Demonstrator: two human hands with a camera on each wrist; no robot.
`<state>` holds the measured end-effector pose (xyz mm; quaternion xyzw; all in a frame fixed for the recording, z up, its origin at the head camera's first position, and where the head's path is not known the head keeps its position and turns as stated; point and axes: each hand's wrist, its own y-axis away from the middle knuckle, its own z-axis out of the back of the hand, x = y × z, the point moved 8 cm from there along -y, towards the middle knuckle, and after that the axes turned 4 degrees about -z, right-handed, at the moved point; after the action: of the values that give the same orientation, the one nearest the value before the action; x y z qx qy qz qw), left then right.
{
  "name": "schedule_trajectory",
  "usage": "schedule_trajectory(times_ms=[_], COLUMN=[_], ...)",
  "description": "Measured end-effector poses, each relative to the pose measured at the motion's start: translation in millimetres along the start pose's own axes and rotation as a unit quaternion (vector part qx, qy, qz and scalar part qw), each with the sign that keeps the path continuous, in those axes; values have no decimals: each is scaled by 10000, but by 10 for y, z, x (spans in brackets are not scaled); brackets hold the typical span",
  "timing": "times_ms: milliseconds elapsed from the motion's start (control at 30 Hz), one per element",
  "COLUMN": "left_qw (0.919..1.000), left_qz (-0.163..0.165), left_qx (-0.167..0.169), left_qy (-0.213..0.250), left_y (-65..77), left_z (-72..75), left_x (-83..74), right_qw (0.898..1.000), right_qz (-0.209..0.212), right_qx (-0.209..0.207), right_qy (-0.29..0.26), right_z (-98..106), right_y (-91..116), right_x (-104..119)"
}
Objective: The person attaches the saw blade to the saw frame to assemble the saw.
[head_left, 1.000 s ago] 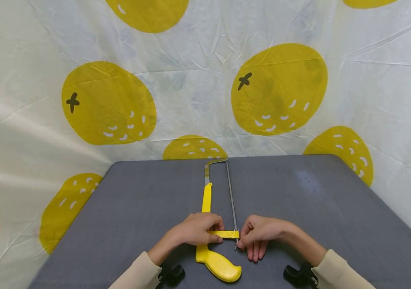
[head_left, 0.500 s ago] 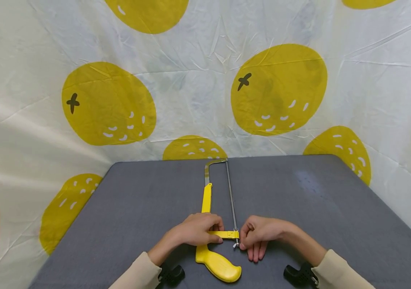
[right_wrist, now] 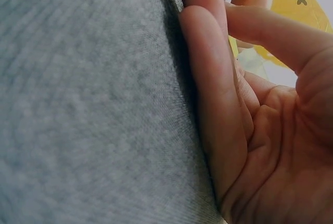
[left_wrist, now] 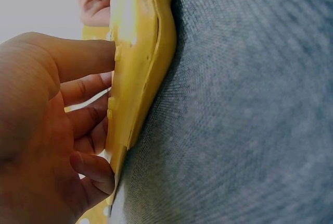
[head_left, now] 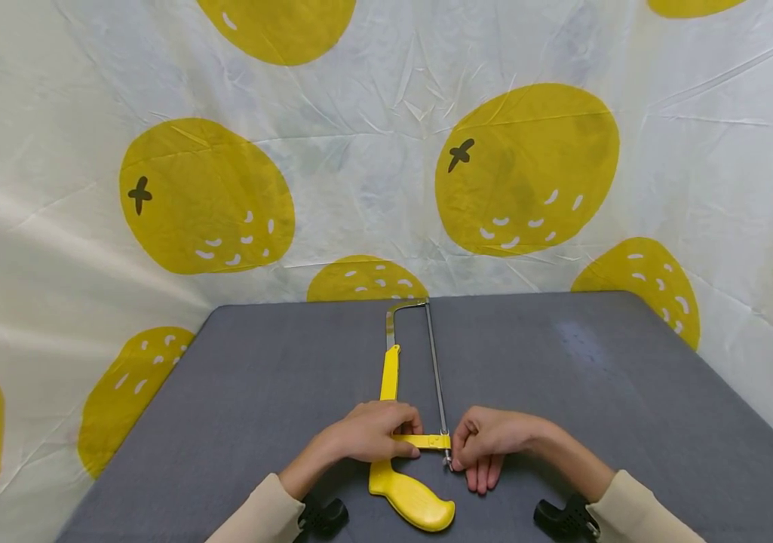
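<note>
A hacksaw with a yellow handle [head_left: 420, 507] lies flat, its tip pointing away from me. Its thin grey blade [head_left: 435, 362] runs along the right side of the frame [head_left: 390, 369]. My left hand [head_left: 375, 430] grips the frame just above the handle, thumb on the near side of the yellow crosspiece [head_left: 427, 441]. In the left wrist view its fingertips meet the yellow frame's edge. My right hand [head_left: 491, 441] pinches the small metal wing nut [head_left: 448, 460] below the crosspiece between thumb and index finger; its other fingers [right_wrist: 216, 78] rest along the cloth.
A dark grey cloth-covered table [head_left: 291, 354] lies under the saw. Behind and beside it hangs a white curtain [head_left: 359, 188] with large yellow fruit prints. Black wrist mounts [head_left: 323, 516] sit below both sleeves.
The wing nut has turned between my right thumb and index finger, its wings showing at different angles. My left hand and the hacksaw stay in place.
</note>
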<state>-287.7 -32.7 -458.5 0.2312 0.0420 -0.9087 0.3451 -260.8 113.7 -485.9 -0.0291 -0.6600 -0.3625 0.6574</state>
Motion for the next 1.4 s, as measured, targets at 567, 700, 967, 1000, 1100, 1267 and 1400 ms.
schedule_trajectory(times_ms=[567, 700, 967, 1000, 1100, 1267, 1400], left_qw=[9993, 9992, 9992, 9992, 9993, 9993, 9994], left_qz=[-339, -382, -392, -383, -360, -328, -342], left_qx=[105, 105, 84, 81, 112, 144, 93], left_qy=[147, 97, -75, -80, -46, 45, -11], left_y=[17, 27, 3, 1, 4, 11, 7], left_z=[23, 18, 5, 5, 0, -9, -3], left_x=[-44, -59, -47, -45, -44, -36, -34], right_qw=[9993, 9992, 9995, 9996, 9997, 9998, 9999], right_qz=[-247, -255, -175, -171, -160, -141, -89], right_qx=[-276, -310, -207, -189, -132, -38, 20], right_qy=[93, 53, 129, 126, 110, 96, 99], right_z=[24, 10, 11, 11, 7, -1, 5], right_y=[3, -5, 9, 11, 15, 21, 27], right_x=[27, 23, 25, 24, 16, 2, 7])
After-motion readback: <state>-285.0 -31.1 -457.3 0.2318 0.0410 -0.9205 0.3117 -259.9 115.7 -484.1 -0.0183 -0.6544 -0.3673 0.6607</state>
